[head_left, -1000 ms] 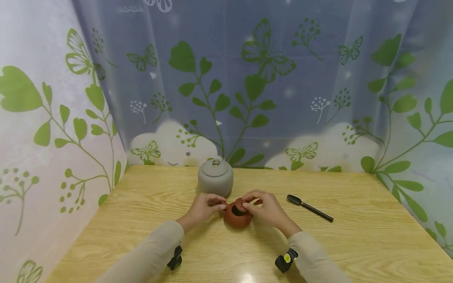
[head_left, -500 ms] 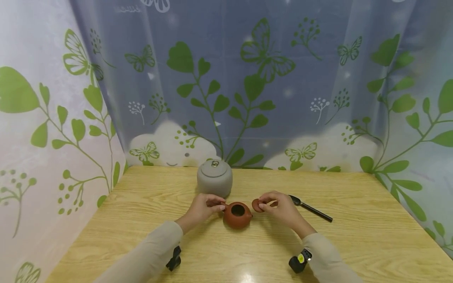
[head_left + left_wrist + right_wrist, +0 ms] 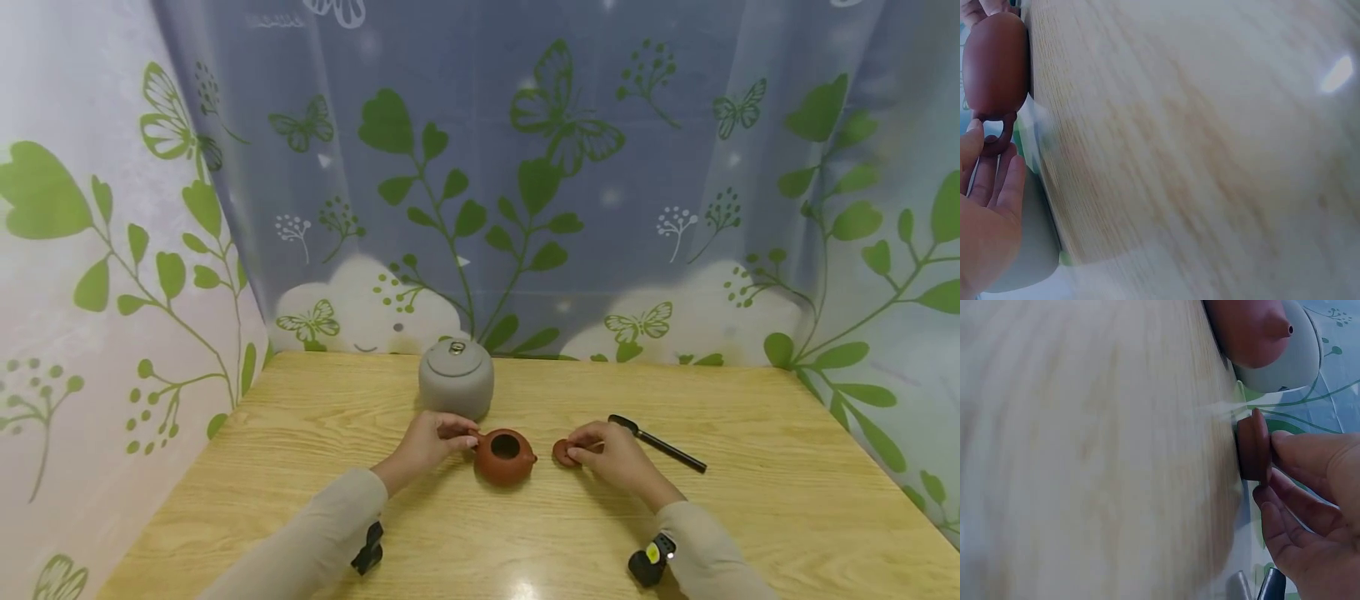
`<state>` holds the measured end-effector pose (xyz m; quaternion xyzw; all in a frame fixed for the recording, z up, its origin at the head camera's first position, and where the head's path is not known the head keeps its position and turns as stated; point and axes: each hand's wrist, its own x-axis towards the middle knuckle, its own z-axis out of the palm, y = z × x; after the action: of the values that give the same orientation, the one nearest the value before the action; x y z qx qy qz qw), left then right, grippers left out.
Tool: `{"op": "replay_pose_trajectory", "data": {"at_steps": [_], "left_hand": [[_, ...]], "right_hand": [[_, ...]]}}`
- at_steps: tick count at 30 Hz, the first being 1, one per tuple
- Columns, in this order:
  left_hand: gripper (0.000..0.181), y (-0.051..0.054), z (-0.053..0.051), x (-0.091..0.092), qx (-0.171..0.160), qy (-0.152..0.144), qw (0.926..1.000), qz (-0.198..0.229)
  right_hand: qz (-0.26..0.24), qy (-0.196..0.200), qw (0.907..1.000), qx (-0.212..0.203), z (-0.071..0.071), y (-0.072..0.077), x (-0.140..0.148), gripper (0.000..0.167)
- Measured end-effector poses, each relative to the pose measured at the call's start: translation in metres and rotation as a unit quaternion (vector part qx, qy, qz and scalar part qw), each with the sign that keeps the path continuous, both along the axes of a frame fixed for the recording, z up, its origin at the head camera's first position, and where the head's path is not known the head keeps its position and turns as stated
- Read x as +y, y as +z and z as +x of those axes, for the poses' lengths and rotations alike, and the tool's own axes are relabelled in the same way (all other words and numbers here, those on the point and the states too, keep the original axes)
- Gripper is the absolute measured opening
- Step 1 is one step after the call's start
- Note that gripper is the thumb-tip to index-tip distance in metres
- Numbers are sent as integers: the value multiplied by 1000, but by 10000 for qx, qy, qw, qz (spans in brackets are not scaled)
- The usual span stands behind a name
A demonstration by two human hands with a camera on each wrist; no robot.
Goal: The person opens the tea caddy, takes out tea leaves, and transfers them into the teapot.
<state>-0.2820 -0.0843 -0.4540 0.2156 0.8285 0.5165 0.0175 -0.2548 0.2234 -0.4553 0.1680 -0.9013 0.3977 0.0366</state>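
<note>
Compared with one second ago, the lid [image 3: 562,452] has moved from the teapot [image 3: 502,468] mouth to low over the tabletop [image 3: 450,542], beyond the spout [image 3: 1282,328]. Right hand [image 3: 617,458] pinches it; left hand [image 3: 429,446], unmoved, grips the teapot's handle [image 3: 1007,134]. Forearms angle inward.

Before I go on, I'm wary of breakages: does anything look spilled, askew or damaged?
Nothing stands out in these views. The round reddish-brown clay-like teapot stands upright; its matching disc-shaped lid is off but pinched in the right fingers. No spill or damage shows.
</note>
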Motion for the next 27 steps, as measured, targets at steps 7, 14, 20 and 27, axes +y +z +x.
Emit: {"op": "replay_pose_trajectory", "data": {"at_steps": [7,14,20,27], "left_hand": [[19,-1,1,0,-70,44,10000,37],[18,0,1,1,-21,23,10000,49],[18,0,0,1,-41,-31,9999,124],[18,0,0,0,-50,-14,9999,98]], "right_hand": [[-23,113,9999,-106,0,0,2,14],[39,24,10000,-81,0,1,2,13],[111,62,9999,-31,-1,1,3,13],[83,81,9999,-70,-1,0,3,13]]}}
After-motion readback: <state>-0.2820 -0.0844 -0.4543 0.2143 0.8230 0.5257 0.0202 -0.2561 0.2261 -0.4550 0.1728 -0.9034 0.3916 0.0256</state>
